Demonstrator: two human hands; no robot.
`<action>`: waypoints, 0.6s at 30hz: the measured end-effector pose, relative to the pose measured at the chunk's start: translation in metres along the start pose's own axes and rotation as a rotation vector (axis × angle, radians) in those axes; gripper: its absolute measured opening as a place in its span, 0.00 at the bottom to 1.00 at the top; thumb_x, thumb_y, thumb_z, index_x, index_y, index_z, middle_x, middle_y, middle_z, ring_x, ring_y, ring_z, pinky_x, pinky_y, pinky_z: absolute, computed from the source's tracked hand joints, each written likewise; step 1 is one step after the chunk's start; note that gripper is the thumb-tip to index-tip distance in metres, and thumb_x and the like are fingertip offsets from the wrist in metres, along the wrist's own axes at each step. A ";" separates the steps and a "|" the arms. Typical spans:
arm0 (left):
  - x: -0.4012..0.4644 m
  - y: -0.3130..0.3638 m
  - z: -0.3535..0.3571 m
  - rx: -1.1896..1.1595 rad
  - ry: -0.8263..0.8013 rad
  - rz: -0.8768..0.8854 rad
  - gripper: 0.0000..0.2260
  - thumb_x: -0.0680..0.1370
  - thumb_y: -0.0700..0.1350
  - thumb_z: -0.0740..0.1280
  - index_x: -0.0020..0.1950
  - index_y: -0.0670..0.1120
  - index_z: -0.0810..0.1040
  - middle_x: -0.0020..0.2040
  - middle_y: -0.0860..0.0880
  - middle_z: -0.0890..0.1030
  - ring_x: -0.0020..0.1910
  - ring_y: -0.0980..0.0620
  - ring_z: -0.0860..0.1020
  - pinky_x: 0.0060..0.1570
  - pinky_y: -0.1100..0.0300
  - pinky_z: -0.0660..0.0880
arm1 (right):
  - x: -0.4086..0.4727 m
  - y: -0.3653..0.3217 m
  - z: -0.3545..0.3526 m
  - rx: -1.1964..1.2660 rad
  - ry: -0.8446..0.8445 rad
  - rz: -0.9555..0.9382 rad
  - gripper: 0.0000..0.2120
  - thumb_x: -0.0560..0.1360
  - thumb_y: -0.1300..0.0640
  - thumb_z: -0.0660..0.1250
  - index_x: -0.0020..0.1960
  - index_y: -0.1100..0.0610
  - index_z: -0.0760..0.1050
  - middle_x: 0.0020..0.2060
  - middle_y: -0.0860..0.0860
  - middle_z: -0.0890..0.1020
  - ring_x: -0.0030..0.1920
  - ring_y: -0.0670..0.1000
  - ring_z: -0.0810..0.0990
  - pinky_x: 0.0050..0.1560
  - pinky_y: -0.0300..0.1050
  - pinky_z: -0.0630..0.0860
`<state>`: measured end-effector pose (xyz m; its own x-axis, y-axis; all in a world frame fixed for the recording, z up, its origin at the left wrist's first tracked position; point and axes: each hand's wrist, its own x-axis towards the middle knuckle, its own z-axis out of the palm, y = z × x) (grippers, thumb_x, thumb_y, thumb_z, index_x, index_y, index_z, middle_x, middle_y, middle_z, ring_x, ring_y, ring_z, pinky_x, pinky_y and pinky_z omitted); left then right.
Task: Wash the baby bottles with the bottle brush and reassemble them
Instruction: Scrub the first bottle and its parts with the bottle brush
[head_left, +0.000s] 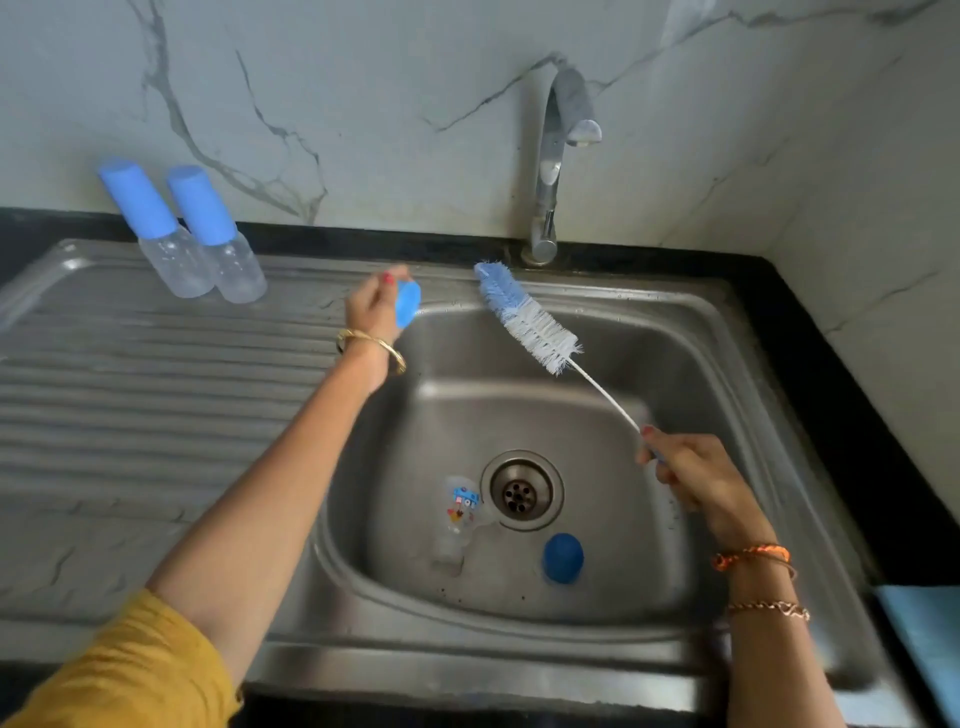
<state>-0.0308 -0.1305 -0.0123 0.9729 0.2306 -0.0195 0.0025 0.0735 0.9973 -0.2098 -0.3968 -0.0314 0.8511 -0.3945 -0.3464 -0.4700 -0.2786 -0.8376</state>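
Blue cap (408, 304) half hidden in left hand (375, 304); brush (527, 318) handle buried in right hand (698, 480)

A single head-worn camera looked forward and steeply down from above the near edge of the sink (727, 322), close enough that both forearms entered from the bottom of the frame. It faced the far marble wall (363, 78), with the tap (550, 171) right of centre; wide-angle bending curved the worktop (857, 415) edges.

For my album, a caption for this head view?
Left hand holds a blue cap, right hand the bottle brush over the sink.
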 end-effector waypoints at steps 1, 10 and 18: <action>-0.008 -0.011 0.006 0.071 -0.030 -0.014 0.13 0.81 0.41 0.57 0.59 0.38 0.77 0.52 0.44 0.78 0.48 0.54 0.73 0.49 0.59 0.70 | 0.001 -0.002 0.005 -0.043 0.026 -0.033 0.16 0.76 0.50 0.65 0.33 0.57 0.76 0.23 0.50 0.68 0.19 0.42 0.61 0.18 0.32 0.57; -0.060 -0.104 -0.004 0.734 -0.226 -0.184 0.13 0.74 0.43 0.70 0.55 0.37 0.80 0.53 0.39 0.81 0.54 0.43 0.78 0.53 0.60 0.70 | -0.001 -0.002 0.017 -0.433 0.123 -0.206 0.17 0.74 0.44 0.65 0.32 0.53 0.77 0.28 0.52 0.76 0.36 0.54 0.76 0.35 0.45 0.67; -0.047 -0.132 -0.016 1.179 -0.326 -0.126 0.11 0.71 0.42 0.73 0.52 0.41 0.82 0.57 0.40 0.78 0.56 0.42 0.76 0.57 0.60 0.70 | 0.001 -0.001 0.019 -0.598 0.253 -0.258 0.15 0.75 0.44 0.63 0.37 0.52 0.77 0.31 0.51 0.75 0.39 0.56 0.76 0.37 0.43 0.64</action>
<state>-0.0800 -0.1359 -0.1443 0.9625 0.0195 -0.2706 0.1436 -0.8828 0.4472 -0.2038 -0.3803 -0.0392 0.9064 -0.4224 0.0017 -0.3702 -0.7963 -0.4784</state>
